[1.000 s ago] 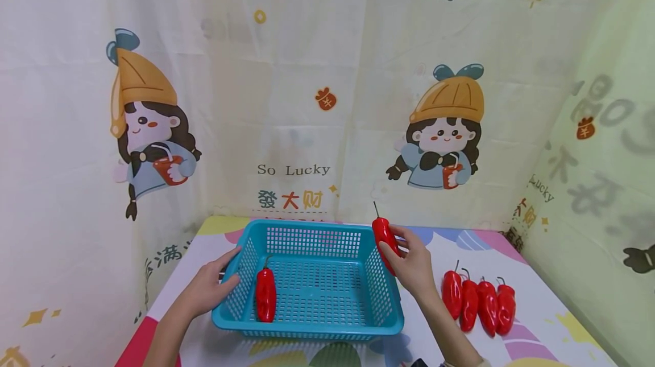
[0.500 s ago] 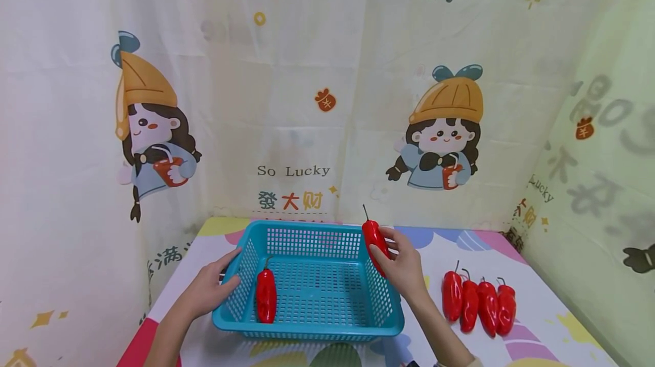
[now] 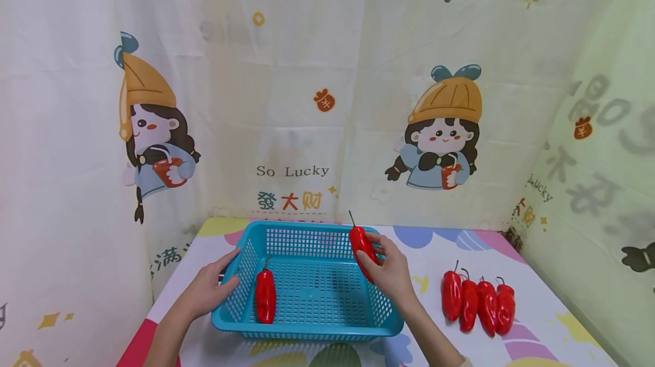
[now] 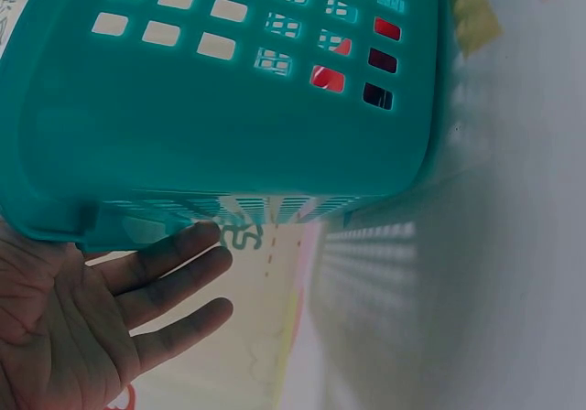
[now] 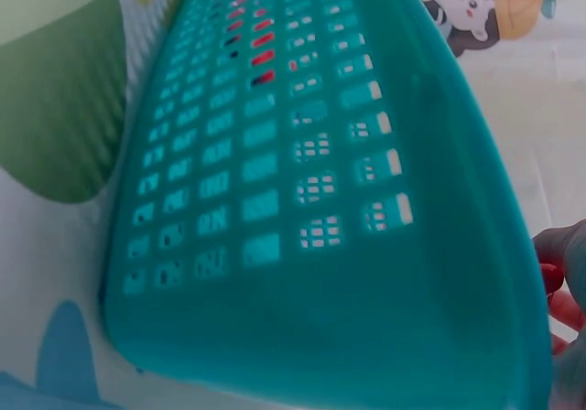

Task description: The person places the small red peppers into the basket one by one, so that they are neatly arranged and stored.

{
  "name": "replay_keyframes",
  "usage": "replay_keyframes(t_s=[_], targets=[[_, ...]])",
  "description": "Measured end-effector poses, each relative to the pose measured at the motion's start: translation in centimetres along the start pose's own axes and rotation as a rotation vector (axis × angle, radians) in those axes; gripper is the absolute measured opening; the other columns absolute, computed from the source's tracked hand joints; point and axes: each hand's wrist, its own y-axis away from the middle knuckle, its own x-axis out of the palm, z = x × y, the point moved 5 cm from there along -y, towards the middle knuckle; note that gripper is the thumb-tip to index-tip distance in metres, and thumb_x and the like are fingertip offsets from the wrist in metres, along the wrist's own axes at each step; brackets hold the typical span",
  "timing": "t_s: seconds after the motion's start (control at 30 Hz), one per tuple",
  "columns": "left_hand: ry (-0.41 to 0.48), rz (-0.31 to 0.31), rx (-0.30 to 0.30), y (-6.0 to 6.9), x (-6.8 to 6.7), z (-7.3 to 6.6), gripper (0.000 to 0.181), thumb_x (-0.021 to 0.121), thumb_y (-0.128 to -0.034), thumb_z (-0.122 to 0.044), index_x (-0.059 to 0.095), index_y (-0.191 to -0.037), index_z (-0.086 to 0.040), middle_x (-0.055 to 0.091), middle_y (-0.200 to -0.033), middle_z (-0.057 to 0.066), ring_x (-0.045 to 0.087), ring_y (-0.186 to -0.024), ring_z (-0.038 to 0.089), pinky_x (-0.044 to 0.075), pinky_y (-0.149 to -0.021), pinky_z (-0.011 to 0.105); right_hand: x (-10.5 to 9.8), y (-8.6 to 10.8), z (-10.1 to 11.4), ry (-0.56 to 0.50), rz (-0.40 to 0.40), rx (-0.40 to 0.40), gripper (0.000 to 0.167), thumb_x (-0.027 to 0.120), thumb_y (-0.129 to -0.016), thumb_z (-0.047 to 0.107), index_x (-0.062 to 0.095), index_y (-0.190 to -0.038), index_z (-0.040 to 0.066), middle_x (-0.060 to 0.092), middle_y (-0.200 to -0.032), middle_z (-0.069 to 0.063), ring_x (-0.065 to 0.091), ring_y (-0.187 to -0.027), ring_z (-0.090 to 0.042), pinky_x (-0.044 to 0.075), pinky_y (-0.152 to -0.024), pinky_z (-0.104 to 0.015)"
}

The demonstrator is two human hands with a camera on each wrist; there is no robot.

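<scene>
The left hand point(image 3: 207, 288) and right hand point(image 3: 390, 269) are seen bare. The right forearm point(image 3: 431, 330) is met by a pale beige sleeve edge point(image 3: 465, 362).

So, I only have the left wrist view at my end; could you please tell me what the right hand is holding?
Observer: In the head view, the right hand grips a red pepper, tilted with its stem up.

Operator: Thank you; and what is lying inside the basket, please?

Observer: One other pepper lies in the basket, toward its left end.

Operator: Would you kindly say whether there are any peppers outside it on the table?

Observer: Yes, four more peppers lie in a row on the table, to the right of the basket.
</scene>
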Motion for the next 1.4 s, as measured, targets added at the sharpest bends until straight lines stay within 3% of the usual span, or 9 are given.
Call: replay_keyframes(t_s=[0.43, 1.17, 1.4], targets=[[0.006, -0.007, 0.000, 0.1, 0.0, 0.1, 0.074, 0.071, -0.0896, -0.013, 0.039, -0.156, -0.003, 0.058, -0.139, 0.025, 0.064, -0.110, 0.035, 0.064, -0.074, 0.042, 1.8, 0.5, 1.0, -0.016, 0.080, -0.033, 0.059, 0.084, -0.084, 0.012, 0.059, -0.136, 0.005, 0.064, -0.132, -0.016, 0.065, -0.113, -0.038, 0.064, -0.076, -0.044], [0.001, -0.001, 0.005, 0.1, 0.0, 0.1, 0.075, 0.071, -0.0893, -0.014, 0.038, -0.156, -0.002, 0.057, -0.140, 0.027, 0.064, -0.111, 0.037, 0.064, -0.074, 0.043, 5.4, 1.6, 1.7, 0.011, 0.262, 0.025, 0.065, 0.084, -0.083, 0.018, 0.055, -0.140, 0.007, 0.063, -0.131, -0.015, 0.063, -0.108, -0.031, 0.063, -0.067, -0.034], [0.005, 0.004, 0.003, 0.1, 0.0, 0.1, 0.075, 0.071, -0.0902, -0.014, 0.038, -0.157, -0.003, 0.057, -0.141, 0.026, 0.063, -0.112, 0.037, 0.064, -0.075, 0.043, 6.5, 1.9, 2.3, 0.012, 0.300, -0.021, 0.059, 0.081, -0.087, 0.018, 0.056, -0.139, 0.007, 0.061, -0.134, -0.016, 0.064, -0.104, -0.029, 0.062, -0.065, -0.032]])
